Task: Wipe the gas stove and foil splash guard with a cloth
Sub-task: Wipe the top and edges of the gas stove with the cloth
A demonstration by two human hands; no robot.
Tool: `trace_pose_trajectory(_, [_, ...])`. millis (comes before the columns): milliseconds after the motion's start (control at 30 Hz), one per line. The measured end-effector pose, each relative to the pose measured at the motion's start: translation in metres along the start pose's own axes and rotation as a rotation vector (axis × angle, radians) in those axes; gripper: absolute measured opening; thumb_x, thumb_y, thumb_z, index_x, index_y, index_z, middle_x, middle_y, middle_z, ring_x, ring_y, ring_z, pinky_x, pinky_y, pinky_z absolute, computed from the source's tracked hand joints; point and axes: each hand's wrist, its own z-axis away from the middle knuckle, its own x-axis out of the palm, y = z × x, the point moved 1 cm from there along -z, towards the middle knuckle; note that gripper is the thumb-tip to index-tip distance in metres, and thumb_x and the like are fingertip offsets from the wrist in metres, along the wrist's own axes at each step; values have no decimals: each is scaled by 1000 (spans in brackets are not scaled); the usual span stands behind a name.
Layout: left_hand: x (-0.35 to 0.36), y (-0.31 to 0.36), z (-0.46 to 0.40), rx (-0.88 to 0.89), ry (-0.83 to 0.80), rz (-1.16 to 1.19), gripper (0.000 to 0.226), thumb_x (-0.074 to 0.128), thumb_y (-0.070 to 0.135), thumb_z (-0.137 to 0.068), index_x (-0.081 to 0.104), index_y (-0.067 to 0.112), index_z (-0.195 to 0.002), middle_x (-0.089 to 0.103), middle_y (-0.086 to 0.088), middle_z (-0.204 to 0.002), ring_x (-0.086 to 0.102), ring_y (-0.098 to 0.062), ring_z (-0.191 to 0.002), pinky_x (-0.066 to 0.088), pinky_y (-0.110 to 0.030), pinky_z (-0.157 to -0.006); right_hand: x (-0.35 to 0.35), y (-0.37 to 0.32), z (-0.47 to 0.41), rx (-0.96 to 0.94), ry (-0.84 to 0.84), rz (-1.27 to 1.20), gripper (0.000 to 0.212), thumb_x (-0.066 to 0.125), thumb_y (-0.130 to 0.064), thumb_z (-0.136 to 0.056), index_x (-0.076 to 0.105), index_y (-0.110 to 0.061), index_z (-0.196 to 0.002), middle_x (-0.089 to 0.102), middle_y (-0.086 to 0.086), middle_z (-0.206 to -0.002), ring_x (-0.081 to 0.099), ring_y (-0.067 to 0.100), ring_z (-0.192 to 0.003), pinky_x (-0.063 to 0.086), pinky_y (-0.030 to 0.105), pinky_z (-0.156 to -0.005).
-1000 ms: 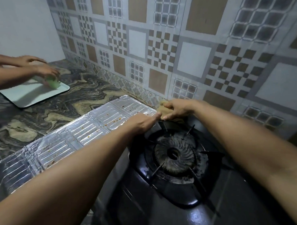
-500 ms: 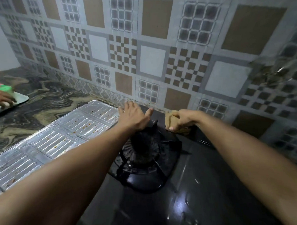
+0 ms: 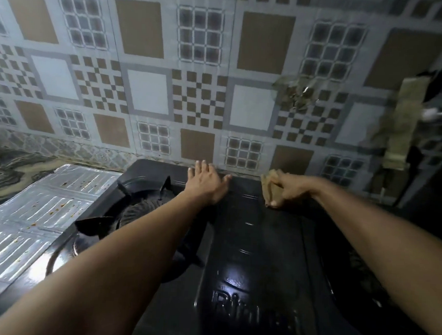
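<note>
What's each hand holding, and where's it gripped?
Right hand grips the bunched cloth around its middle, on the stove. Left hand holds nothing.

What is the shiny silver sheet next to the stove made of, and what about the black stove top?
The splash guard looks like thin aluminium foil: silvery, ribbed, creased, with bright glints and small orange spots. The stove top looks like glossy black metal, perhaps enamelled or painted; it mirrors the light and carries raised lettering.
</note>
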Motion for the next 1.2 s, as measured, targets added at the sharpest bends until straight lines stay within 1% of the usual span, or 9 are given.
trace_pose_trajectory(100, [6,0,-2,10,-11,23,72,19,48,-102,11,-3,-152,0,-20,-162,-6,-32,-150,0,-50,-121,13,-13,-11,-45,-10,-8,71,55,-24,-96,17,-7,-152,3,15,-160,-1,38,-147,5,43,-118])
trace_pose_trajectory(233, [7,-4,-7,-8,-9,35,69,18,46,-103,12,-2,-152,1,-19,-162,-5,-32,-150,1,-52,-120,25,-24,-22,-63,-33,50,69,32,-41,-103,-5,-14,-155,-19,5,-161,-20,33,-146,-7,60,-115])
trace_pose_trajectory(333, [10,-4,-9,-17,-24,12,69,19,46,-103,13,-2,-152,1,-19,-162,-5,-32,-150,2,-54,-120,23,-3,-10,-5,-41,33,71,34,-51,-100,-6,-27,-154,-18,-5,-161,-16,32,-147,-8,67,-111])
trace_pose_trajectory(467, [14,-3,-10,27,-14,-17,70,19,47,-102,16,-3,-151,4,-19,-162,-3,-32,-150,3,-55,-120,17,42,10,97,-95,16,75,40,-48,-99,-3,-22,-155,-12,0,-162,-12,30,-148,-9,46,-116])
trace_pose_trajectory(633, [11,0,-10,89,-37,-140,72,21,52,-101,16,3,-153,4,-15,-163,-3,-31,-150,1,-60,-118,20,45,6,162,-54,89,79,40,-61,-94,1,-31,-154,-7,-6,-163,-16,37,-146,-7,68,-111])
trace_pose_trajectory(800, [12,33,-11,255,-81,-302,67,24,51,-101,21,10,-153,10,-11,-163,-1,-29,-150,-2,-60,-117,27,49,11,119,-22,75,80,39,-66,-91,-2,-36,-153,-9,-9,-162,-13,35,-147,-5,73,-108])
trace_pose_trajectory(933, [26,92,-6,392,-115,-223,55,30,41,-103,27,15,-151,21,-8,-160,9,-25,-150,4,-57,-119,23,78,18,113,-74,61,82,46,-60,-92,1,-33,-154,-2,-8,-162,-6,36,-148,-4,60,-114])
trace_pose_trajectory(1067, [39,136,-6,433,-142,-195,53,29,37,-104,27,13,-151,21,-8,-160,10,-24,-150,5,-54,-119,19,130,31,160,-89,-50,87,60,-53,-88,11,-27,-155,15,3,-162,19,28,-146,20,40,-115])
trace_pose_trajectory(1200, [51,165,-5,453,-148,-191,51,28,37,-104,36,9,-146,30,-11,-156,20,-25,-147,11,-52,-119,21,158,37,122,-69,-133,84,63,-45,-89,16,-20,-154,17,2,-161,22,23,-145,24,31,-111])
